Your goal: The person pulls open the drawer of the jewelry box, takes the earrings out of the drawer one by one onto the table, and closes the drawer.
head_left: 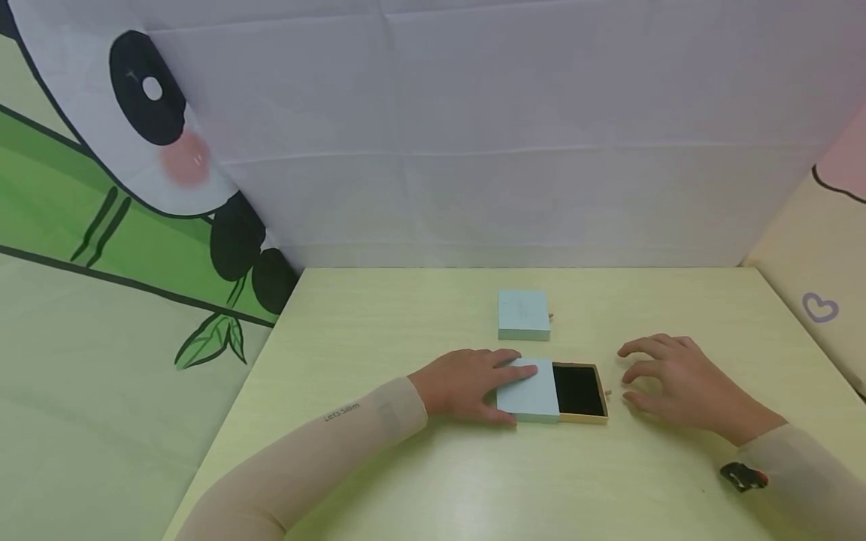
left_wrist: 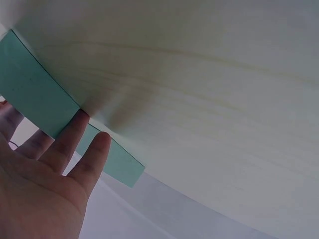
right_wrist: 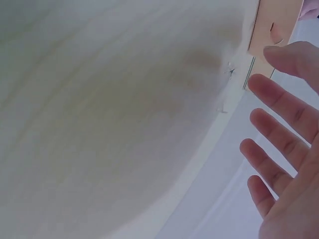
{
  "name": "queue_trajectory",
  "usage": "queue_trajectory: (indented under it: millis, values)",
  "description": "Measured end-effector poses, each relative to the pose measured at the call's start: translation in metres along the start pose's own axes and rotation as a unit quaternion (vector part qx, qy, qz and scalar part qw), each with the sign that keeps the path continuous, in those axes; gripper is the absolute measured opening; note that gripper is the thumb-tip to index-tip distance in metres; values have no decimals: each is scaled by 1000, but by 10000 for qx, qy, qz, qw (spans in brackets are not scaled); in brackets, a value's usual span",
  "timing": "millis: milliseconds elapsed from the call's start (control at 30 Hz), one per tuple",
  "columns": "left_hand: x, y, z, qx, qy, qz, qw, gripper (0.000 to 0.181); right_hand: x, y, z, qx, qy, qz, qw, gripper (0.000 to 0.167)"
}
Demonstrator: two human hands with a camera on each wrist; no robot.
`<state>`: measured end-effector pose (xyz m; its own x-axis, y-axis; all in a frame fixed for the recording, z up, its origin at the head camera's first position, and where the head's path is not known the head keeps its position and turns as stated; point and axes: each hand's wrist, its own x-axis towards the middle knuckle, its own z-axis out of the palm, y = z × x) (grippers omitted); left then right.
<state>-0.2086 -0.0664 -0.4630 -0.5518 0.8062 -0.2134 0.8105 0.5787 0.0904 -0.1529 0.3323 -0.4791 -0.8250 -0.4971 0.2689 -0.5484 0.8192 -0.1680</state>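
Note:
In the head view, a light blue drawer box (head_left: 537, 398) lies on the table with its tan-edged inner drawer (head_left: 583, 419) partly out to the right. The drawer's inside is black, and a small pull tab (head_left: 608, 392) sticks out at its end. My left hand (head_left: 463, 383) holds the box's left part, fingers over its top and far edge, thumb at the near edge. Spread fingers (left_wrist: 65, 144) show against the box side in the left wrist view. My right hand (head_left: 683, 387) hovers right of the tab, apart from it, fingers loosely bent and holding nothing.
A second light blue box (head_left: 524, 314), closed, lies behind the first, with a small tab on its right. The pale yellow table (head_left: 379, 315) ends at a white cloth backdrop (head_left: 514, 203). Printed cloth (head_left: 101, 376) hangs at the left.

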Motion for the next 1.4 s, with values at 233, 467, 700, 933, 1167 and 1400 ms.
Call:
queue_trajectory:
  millis: [233,467,700,933,1167,1400]
  values:
    - [1,-2,2,18,9,3,10000,91,14,-13,2,257,-202,-94,9994,17]
    - [2,-3,4,49,22,36,10000,91,20,-19,5,317,-314,-157,9989,28]
    - [1,-1,2,41,36,3,10000,91,21,-20,5,232,-332,-282,9988,31]
    - [2,0,1,16,18,-16,10000,90,22,-20,6,223,-318,-299,9988,32]
    - [2,1,-3,2,15,-16,10000,90,30,-24,7,274,-295,-419,9983,31]
    - [6,0,-2,16,42,-39,10000,90,43,-29,10,302,-194,-654,9972,30]
